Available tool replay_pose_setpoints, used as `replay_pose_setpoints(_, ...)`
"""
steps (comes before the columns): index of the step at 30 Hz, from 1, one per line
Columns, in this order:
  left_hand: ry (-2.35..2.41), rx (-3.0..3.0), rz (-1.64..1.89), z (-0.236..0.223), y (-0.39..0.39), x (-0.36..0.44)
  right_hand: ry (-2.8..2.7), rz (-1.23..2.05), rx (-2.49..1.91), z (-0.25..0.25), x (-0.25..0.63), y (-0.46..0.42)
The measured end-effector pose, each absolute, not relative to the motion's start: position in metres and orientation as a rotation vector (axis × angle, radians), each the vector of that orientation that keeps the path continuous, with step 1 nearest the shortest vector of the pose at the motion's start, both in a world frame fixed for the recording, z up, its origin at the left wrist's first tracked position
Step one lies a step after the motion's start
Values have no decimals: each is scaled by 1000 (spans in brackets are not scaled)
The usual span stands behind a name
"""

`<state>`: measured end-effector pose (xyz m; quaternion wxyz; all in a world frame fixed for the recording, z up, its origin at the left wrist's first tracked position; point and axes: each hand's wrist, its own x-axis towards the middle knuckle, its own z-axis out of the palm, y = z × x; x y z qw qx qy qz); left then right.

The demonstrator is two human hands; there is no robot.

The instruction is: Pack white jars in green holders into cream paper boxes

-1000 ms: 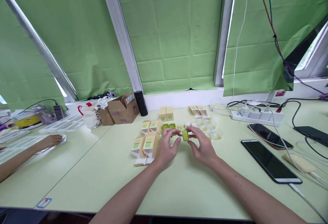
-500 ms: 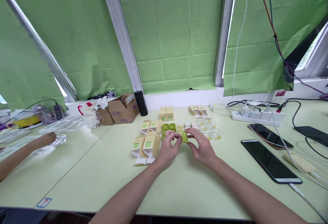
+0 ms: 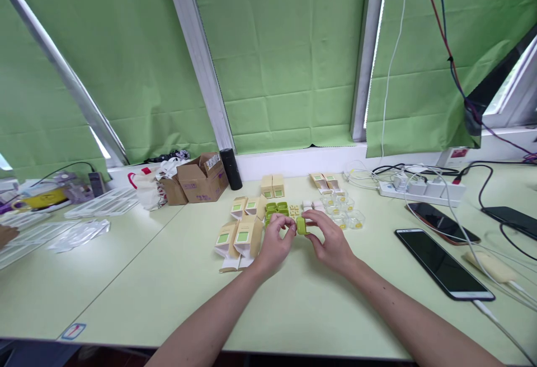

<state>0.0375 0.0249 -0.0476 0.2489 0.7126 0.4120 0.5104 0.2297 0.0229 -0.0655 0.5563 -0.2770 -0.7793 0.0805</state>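
Observation:
My right hand (image 3: pixel 329 238) grips a small green square plastic case (image 3: pixel 301 225) between thumb and fingers, tilted up over the table. Close against its left side is my left hand (image 3: pixel 277 244), thumb and fingertips pinched together; whatever they hold is too small to make out. Behind the hands lie several green square cases (image 3: pixel 277 207), a group of tiny yellowish pieces (image 3: pixel 294 209) and white blocks (image 3: pixel 313 205). Clear plastic containers with yellow spots (image 3: pixel 354 220) sit to the right. On the left stand beige cartons with green windows (image 3: pixel 248 235), their flaps open.
More beige cartons (image 3: pixel 272 186) stand further back. To the right are a large phone (image 3: pixel 444 264), another phone (image 3: pixel 440 222), a power strip (image 3: pixel 422 191) and loose cables. A cardboard box (image 3: pixel 203 179) and black cylinder (image 3: pixel 230 169) stand back left. A co-worker's hand (image 3: pixel 7 235) shows at the left edge.
The co-worker's hand has drawn back to the left edge, leaving clear plastic bags on the table. My hands and the green case have hardly moved.

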Motion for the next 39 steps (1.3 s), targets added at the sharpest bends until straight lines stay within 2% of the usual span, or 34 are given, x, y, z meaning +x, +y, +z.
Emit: replay_pose_setpoints(39, 1164, 1924, 1389, -42, 22, 35, -1805, 255, -681, -68, 228, 24)
